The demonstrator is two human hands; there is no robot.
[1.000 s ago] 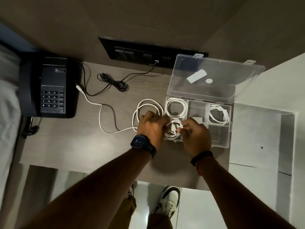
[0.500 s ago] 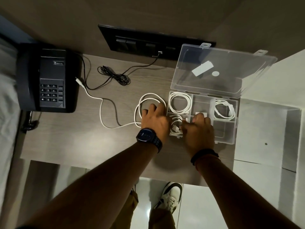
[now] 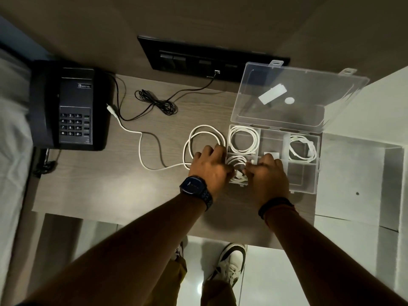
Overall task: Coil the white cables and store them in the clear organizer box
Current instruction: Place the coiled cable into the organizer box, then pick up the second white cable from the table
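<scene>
Both hands sit at the near-left compartment of the clear organizer box (image 3: 309, 173): left hand (image 3: 209, 166) and right hand (image 3: 268, 173) press a small white coil (image 3: 237, 164) into it, fingers bent over it; whether they grip it cannot be told. Beyond, two coiled cables (image 3: 244, 139) fill far compartments. Left of the box, a loose white cable (image 3: 141, 142) trails toward the black telephone (image 3: 70, 107).

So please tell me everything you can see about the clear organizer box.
The clear organizer box looks like transparent plastic, divided into compartments. It sits open on the wooden desk; its lid, with two latch tabs and white stickers, is tilted back. Coiled white cables fill the far-left and far-right compartments. Both hands, left hand and right hand, press a third coil into the near-left compartment.
</scene>
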